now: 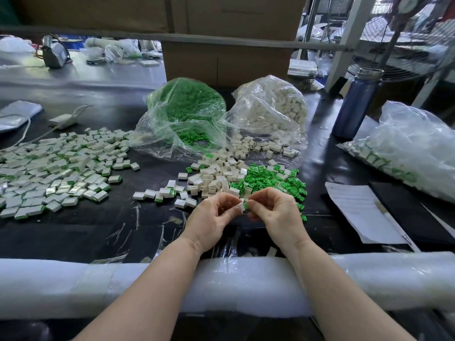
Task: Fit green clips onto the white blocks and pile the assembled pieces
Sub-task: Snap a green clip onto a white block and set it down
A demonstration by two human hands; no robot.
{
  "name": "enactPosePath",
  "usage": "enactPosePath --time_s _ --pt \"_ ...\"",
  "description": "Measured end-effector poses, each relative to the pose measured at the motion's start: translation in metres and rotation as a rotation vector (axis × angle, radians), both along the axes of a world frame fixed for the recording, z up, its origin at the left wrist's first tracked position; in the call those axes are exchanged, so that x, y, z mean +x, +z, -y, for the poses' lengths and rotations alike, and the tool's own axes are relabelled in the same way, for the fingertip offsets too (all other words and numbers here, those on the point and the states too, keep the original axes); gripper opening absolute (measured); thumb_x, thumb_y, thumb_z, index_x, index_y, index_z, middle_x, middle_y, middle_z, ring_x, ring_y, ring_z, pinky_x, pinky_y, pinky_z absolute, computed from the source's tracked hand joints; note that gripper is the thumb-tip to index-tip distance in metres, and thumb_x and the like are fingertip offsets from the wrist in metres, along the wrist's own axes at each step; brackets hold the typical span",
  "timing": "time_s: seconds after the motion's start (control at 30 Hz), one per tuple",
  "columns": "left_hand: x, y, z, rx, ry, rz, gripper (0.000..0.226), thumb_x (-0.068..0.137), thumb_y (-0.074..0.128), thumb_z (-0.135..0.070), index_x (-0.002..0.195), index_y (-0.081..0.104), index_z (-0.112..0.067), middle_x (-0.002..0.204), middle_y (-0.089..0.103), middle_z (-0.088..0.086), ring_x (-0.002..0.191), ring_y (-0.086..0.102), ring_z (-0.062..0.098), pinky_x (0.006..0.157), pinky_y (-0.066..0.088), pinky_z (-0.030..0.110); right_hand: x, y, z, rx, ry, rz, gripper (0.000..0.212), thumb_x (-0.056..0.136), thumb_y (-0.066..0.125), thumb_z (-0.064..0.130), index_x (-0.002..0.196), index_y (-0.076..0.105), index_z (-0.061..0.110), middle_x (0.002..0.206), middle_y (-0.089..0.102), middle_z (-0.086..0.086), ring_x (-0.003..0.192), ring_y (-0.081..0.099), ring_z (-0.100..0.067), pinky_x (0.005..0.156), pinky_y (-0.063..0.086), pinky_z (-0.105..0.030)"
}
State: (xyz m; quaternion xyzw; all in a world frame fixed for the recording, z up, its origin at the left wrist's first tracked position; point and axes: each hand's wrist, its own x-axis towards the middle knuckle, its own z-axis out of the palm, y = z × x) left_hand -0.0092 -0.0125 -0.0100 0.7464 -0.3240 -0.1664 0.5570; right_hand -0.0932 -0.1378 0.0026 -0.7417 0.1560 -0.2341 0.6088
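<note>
Landmark: the foam roll (246,279) along the near edge of the surface (147,230). Both forearms cross over it.

Just beyond the foam roll, the two hands meet fingertip to fingertip above the surface. Left hand (214,217), fingers curled, pinches a white block (239,207) between thumb and forefinger. Right hand (275,212), fingers curled, pinches a green clip (245,206). Clip touches the block's right end; whether it is fully seated, cannot tell. The joined pair's long axis runs left-right, block on the left side, clip on the right, so the press looks like a push of the hands toward each other.

Further beyond the foam roll, straight ahead of the hands: a loose heap of white blocks (216,178), and just right of it a scatter of green clips (268,178). The right hand is nearer the clips, the left nearer the blocks.

Beyond the foam roll and well off to the left: the assembled pile (54,168), a wide spread of white pieces with green edges. It lies left of the hands, so the left hand is nearer for the drop-off; that is my guess at the coming move.

Farthest from the foam roll: the green clip bag (184,112) and the white block bag (273,107), both open, spilling toward the heaps.
</note>
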Motion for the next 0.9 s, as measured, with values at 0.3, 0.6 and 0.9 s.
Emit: enactPosePath --time_s 0.3,0.6,0.9 --pt "-0.0012 0.0020 -0.0005 -0.023 -0.005 -0.038 0.010 0.084 0.064 -0.012 0.086 0.065 -0.022 0.089 0.071 0.004 0.089 0.067 0.020 0.092 0.050 0.036 0.0016 -0.0035 0.0002 0.027 0.083 -0.021 0.021 0.083 0.062 -0.006 0.074 0.066 0.013 0.064 0.065 0.002 0.056 0.062 -0.005 0.054 0.051 -0.016" --pt "-0.0042 0.0040 -0.0007 0.026 0.018 -0.065 0.013 0.085 0.064 -0.007 0.091 0.071 -0.015 0.090 0.071 0.003 0.091 0.066 0.017 0.092 0.049 0.029 0.0008 -0.0029 0.0020 0.006 0.076 -0.053 0.021 0.078 0.065 -0.011 0.077 0.060 0.010 0.052 0.058 0.002 0.042 0.053 -0.004 0.045 0.046 -0.017" --pt "-0.0038 0.0047 -0.0029 0.061 -0.008 -0.052 0.011 0.084 0.065 -0.006 0.086 0.071 -0.015 0.088 0.071 0.005 0.089 0.065 0.020 0.095 0.048 0.039 0.0004 -0.0033 0.0033 -0.018 0.114 -0.088 0.022 0.077 0.066 -0.009 0.072 0.060 0.011 0.048 0.059 0.006 0.043 0.053 -0.005 0.044 0.046 -0.018"
